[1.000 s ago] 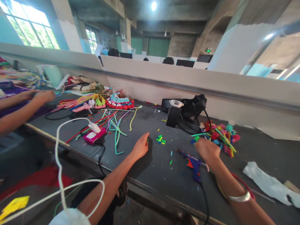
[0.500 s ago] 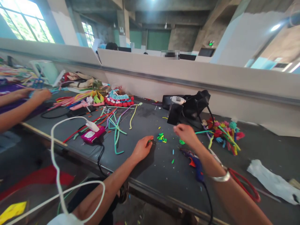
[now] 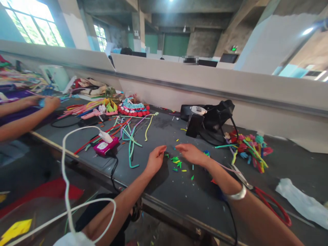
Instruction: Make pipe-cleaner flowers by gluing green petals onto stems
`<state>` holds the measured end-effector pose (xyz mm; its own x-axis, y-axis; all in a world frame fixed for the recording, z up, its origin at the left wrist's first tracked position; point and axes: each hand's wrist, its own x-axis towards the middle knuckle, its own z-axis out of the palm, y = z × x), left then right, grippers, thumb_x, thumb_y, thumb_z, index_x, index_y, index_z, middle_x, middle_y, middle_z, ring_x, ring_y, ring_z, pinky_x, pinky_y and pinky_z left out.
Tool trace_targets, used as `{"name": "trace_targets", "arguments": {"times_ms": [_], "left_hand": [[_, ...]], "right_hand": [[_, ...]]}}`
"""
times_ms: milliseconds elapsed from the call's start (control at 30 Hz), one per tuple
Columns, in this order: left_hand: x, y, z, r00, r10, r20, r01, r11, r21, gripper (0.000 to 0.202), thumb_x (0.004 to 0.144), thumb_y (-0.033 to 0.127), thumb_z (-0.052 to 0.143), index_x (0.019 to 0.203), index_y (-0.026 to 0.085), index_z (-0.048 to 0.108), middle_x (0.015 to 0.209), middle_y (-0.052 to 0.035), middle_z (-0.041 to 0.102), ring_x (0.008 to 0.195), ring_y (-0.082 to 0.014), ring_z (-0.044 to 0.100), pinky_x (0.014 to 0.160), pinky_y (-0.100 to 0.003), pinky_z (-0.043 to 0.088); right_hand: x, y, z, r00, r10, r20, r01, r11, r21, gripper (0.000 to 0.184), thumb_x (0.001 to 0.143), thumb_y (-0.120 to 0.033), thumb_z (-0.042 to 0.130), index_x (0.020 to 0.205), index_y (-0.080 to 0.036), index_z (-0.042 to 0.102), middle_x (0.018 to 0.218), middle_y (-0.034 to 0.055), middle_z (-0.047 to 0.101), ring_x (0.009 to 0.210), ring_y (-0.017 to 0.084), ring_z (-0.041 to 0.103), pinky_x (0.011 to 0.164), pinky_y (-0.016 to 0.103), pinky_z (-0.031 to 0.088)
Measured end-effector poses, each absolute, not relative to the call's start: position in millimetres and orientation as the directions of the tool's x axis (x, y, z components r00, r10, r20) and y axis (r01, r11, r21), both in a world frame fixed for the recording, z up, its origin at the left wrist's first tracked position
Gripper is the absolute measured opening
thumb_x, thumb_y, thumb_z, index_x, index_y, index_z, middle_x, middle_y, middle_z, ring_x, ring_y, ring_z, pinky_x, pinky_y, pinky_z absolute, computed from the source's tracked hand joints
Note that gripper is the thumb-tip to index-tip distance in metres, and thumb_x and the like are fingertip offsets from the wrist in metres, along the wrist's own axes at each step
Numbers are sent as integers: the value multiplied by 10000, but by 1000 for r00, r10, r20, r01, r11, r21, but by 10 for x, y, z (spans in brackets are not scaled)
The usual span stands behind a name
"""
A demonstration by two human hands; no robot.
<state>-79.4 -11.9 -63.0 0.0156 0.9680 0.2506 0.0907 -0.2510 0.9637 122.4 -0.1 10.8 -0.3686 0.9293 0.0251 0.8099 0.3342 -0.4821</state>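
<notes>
My left hand (image 3: 155,160) rests at the left of a small pile of cut green and yellow pieces (image 3: 176,160), its fingers curled together. A dark green bit (image 3: 167,154) shows at its fingertips; what they grip is not clear. Just above the pile, my right hand (image 3: 191,154) reaches left with its fingertips together at a tiny blue piece (image 3: 174,148). Behind the right wrist a blue cluster (image 3: 206,153) is partly covered. Under the right forearm, a glue gun (image 3: 217,191) is mostly hidden. Scissors with red handles (image 3: 273,203) lie beyond that forearm.
Bent pipe cleaners (image 3: 131,143) and a magenta power box (image 3: 105,146) lie left. A black bag (image 3: 217,116) and phone (image 3: 194,125) stand behind, with a colourful bundle (image 3: 252,147) to the right. A white cable (image 3: 65,171) crosses the foreground. Another person's hands (image 3: 50,102) work at far left.
My right hand has moved left and lower, over the small pieces, closer to my left hand. The pieces lie more spread out. The view has shifted slightly.
</notes>
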Motion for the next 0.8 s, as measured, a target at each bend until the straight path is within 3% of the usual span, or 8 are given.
{"name": "trace_targets", "arguments": {"times_ms": [167,400,600,800], "left_hand": [[-763,-99,-670,-33,975,221,51,-219,974,285,792,90,543,1010,166,712,1066,-110,733,987,-206,690,955,-412,517],[-801,-115,-640,-51,977,208,24,-207,978,297,755,71,568,976,195,724,1018,-77,737,953,-202,687,946,-399,512],[-766,-167,-550,-61,989,134,-103,-140,985,218,736,128,584,913,179,700,926,-65,728,854,-182,682,829,-335,528],[-755,-235,-374,-106,994,39,-129,-53,990,110,724,237,618,804,178,665,738,-6,676,654,-133,612,645,-243,469]], "right_hand": [[1327,617,289,-260,965,-39,894,225,-388,341,949,-346,599,1241,-171,581,1244,93,602,1039,221,628,870,433,545],[958,692,-11,-274,953,-128,941,239,-241,354,943,-344,608,1245,-161,579,1247,103,597,1047,227,624,877,432,540],[869,467,-21,-393,910,-130,898,349,-266,296,956,-342,588,1205,-184,605,1231,85,611,1023,209,629,868,411,545],[1047,938,140,-240,970,-42,943,223,-245,317,955,-344,590,1227,-182,591,1244,91,603,1037,216,625,875,424,542]]}}
